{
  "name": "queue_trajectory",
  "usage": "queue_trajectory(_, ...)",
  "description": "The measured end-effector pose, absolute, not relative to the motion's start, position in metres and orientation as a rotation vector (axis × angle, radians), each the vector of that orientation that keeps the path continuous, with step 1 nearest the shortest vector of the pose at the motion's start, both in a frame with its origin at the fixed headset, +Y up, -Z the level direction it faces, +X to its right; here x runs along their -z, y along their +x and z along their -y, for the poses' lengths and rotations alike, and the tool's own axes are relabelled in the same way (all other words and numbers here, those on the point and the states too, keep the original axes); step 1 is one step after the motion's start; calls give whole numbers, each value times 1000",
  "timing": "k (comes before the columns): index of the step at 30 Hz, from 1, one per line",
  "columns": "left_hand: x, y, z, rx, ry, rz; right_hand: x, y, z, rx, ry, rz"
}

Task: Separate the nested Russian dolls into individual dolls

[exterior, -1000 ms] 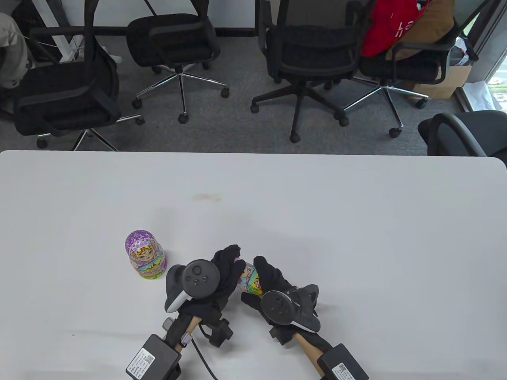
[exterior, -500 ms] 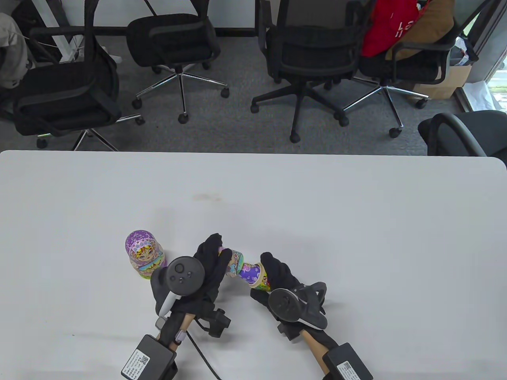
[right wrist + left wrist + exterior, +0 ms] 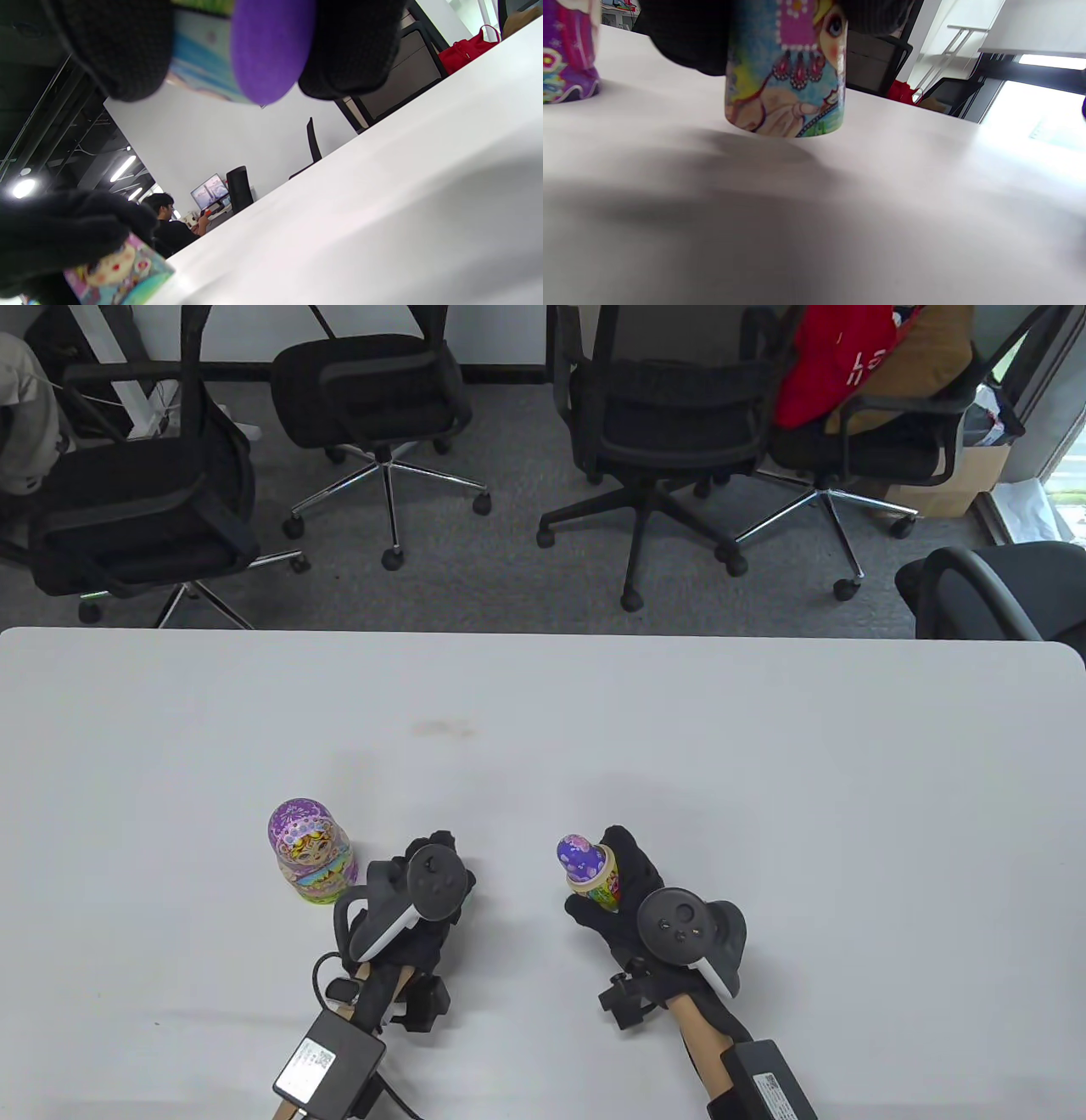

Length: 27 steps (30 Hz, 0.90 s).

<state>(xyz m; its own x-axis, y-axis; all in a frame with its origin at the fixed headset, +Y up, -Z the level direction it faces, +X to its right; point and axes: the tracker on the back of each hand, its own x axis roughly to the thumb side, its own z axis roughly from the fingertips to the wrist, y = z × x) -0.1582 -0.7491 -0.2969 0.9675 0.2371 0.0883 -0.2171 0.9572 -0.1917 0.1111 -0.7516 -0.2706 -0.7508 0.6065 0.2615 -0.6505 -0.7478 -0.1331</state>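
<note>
Purple inner doll (image 3: 580, 855) now exposed, hands pulled apart with halves.

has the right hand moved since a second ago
Yes. The right hand has drifted rightward, farther from the standing purple doll, which stayed put.

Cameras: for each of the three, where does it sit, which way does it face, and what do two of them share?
Table view: overhead, facing down; both gloved hands, the standing purple doll.
Left wrist view: under the left hand, low across the table; fingers on the doll's top half.
Right wrist view: under the right hand, tilted; fingers around the bottom half with the inner doll.
Shared: the purple doll, table and left wrist views.
</note>
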Motion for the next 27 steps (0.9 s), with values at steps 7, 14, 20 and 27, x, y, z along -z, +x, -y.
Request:
queue_trajectory(7,300,-159,765,-190,-235,97,271,113,752,-2415,251,279)
queue_trajectory(14,300,-160,766,-199,-228,96,271,112,753,-2426,258,276)
queue_trajectory(20,297,-164,746,-254,-166,95,270,110,753,-2432,268,272)
queue_trajectory(27,285,-164,706,-443,-36,199,268,98,756,-2439,325,209)
